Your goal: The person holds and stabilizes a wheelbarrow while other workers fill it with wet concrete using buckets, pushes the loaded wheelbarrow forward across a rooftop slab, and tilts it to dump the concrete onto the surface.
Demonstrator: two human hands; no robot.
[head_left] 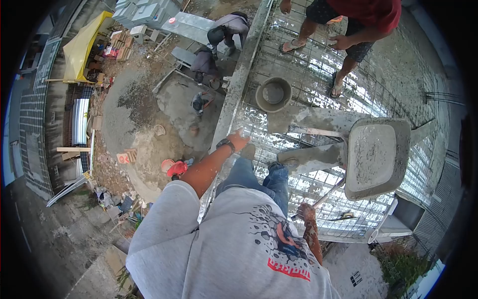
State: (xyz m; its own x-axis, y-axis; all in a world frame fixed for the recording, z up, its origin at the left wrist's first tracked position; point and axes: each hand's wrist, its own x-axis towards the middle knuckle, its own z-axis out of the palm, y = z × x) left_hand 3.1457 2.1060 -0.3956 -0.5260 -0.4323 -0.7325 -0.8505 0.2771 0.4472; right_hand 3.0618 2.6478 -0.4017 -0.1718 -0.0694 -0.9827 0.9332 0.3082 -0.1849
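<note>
My right hand is wrapped round the end of one handle of a wheelbarrow. The wheelbarrow's tray, smeared with cement, stands to my right with a flat grey layer inside. Its other handle points toward my left side, with nobody holding it. My left hand reaches forward, fingers apart and apparently empty, beside the concrete edge beam and short of that free handle. Beyond it, a round bucket with grey residue sits on the steel mesh.
A rebar grid over shiny metal decking lies underfoot, crossed by cement-covered planks. Ahead stands a co-worker in a red shirt. Beyond the beam is a drop to lower ground, where several workers bend near a sand pile.
</note>
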